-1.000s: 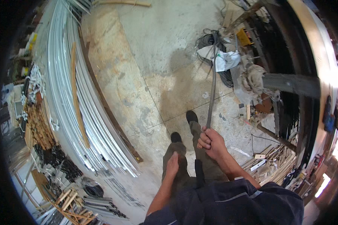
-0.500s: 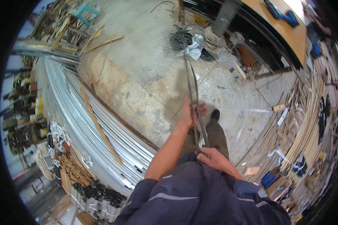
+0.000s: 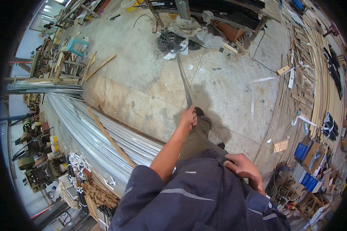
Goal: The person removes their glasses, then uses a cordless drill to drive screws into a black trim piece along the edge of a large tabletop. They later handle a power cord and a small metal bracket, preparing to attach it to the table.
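A long, narrow dark grey strip runs from the pile of black cable out on the floor back toward me. My left hand is wrapped round its near end, in front of my leg, with the arm stretched forward. At the right side of my waist, my right hand is closed with its fingers curled in against the hem of my dark blue jacket. What its fingers hold, if anything, is hidden. The far end of the strip merges with the coiled black cable and white scraps there.
Long silvery metal profiles lie on the left, with a wooden batten across them. Wooden strips and cardboard boxes line the right. A turquoise stool stands far left, a post beyond the cable.
Two strands ran between my hands before; now one strip shows, in the left hand only. My right hand has moved right along my waist. The view has turned.
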A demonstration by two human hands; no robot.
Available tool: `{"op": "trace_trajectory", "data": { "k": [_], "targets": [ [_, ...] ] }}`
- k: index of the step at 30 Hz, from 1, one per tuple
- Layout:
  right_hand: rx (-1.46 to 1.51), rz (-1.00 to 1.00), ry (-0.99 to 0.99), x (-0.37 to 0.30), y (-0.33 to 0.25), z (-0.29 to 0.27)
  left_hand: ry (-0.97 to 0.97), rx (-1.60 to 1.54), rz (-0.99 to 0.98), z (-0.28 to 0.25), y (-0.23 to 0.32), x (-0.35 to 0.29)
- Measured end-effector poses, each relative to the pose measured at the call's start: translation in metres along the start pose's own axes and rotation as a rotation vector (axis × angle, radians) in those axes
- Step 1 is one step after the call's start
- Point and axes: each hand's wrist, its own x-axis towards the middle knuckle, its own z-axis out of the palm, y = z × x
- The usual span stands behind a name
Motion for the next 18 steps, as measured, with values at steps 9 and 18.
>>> {"op": "trace_trajectory", "data": {
  "k": [9, 18],
  "targets": [
    [0.573, -0.145, 0.522, -0.209, 0.172, 0.024, -0.340, 0.326, -0.001, 0.095, -0.101, -0.208],
    [0.983, -0.120, 0.825, -0.166, 0.205, 0.028, -0.717, 0.778, 0.654, 0.152, -0.120, -0.310]
  ]
}}
